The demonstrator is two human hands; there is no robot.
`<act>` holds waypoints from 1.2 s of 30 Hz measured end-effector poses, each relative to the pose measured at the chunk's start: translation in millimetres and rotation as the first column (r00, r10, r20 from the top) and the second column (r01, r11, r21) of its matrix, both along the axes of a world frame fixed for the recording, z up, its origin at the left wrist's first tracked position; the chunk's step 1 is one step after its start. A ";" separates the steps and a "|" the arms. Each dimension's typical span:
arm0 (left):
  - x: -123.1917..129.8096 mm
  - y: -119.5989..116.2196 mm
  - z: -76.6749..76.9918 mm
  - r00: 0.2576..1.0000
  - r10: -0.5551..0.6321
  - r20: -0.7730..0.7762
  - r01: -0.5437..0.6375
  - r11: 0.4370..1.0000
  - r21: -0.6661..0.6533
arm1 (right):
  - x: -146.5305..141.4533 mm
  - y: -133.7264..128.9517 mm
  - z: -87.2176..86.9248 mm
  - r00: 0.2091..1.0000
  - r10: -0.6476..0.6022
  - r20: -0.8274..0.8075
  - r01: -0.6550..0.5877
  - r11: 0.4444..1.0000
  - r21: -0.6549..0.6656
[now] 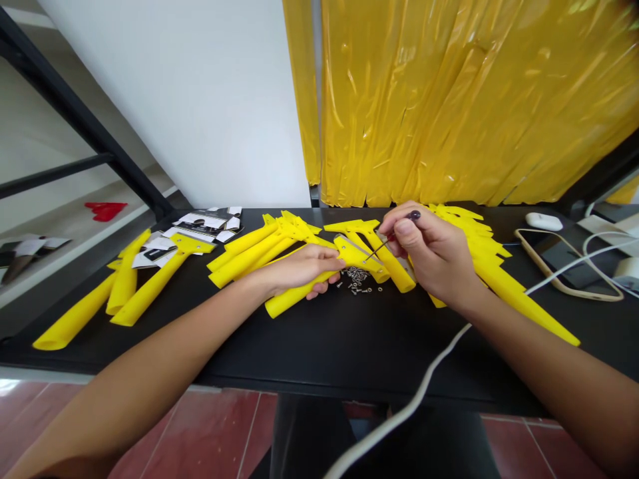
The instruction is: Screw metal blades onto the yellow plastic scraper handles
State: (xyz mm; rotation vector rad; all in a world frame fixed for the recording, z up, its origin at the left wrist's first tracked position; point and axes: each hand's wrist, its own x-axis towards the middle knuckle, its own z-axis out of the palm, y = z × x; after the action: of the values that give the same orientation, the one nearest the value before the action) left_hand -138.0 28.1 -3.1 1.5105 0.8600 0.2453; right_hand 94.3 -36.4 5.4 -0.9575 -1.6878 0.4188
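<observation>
Above the black worktop, the left hand grips a yellow plastic scraper by its handle, while the right hand pinches a small screwdriver, its tip at the scraper's head, just beside loose screws.
</observation>
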 end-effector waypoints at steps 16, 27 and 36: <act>-0.4 -3.2 6.7 0.998 -0.063 -0.005 0.063 0.998 0.028 | -7.1 -2.2 0.3 0.916 0.277 -0.290 -0.319 0.942 -0.109; -0.1 -3.7 6.8 0.998 -0.060 -0.008 0.061 0.998 0.025 | -11.0 -4.9 -1.6 0.909 0.248 -0.333 -0.316 0.934 -0.167; -1.1 -3.2 6.3 0.996 -0.088 -0.028 0.090 0.994 0.058 | -8.8 -3.6 1.7 0.886 0.254 -0.387 -0.346 0.919 -0.190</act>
State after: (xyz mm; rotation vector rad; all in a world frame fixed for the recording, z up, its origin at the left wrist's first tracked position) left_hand -139.1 24.9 3.2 1.6065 0.8091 0.1880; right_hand 85.5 -40.0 7.1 -0.7401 -1.4687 0.9821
